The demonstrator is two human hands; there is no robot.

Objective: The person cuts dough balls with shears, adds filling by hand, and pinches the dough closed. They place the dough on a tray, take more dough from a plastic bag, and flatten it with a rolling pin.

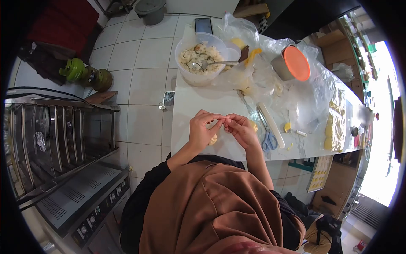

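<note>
Over the near edge of the white table (190, 99), my left hand (204, 127) and my right hand (239, 129) meet, thumbs and forefingers pinched together at the tips. Whatever lies between the fingertips is too small to make out. A yellowish dough piece (213, 139) shows beside my left hand, and another dough piece (253, 125) lies partly hidden behind my right hand. To the right are blue-handled scissors (269, 141) and a long white strip (271, 125). Beyond my hands stands a plastic tub (198, 78) of pale shredded filling, a spoon (224, 63) resting in it.
A phone (203, 26) lies at the table's far end. Plastic bags (304, 103) and a container with an orange lid (297, 63) occupy the right side. Yellow dough pieces (328, 131) lie under plastic farther right. A metal rack (55, 139) and an oven (80, 190) stand at left.
</note>
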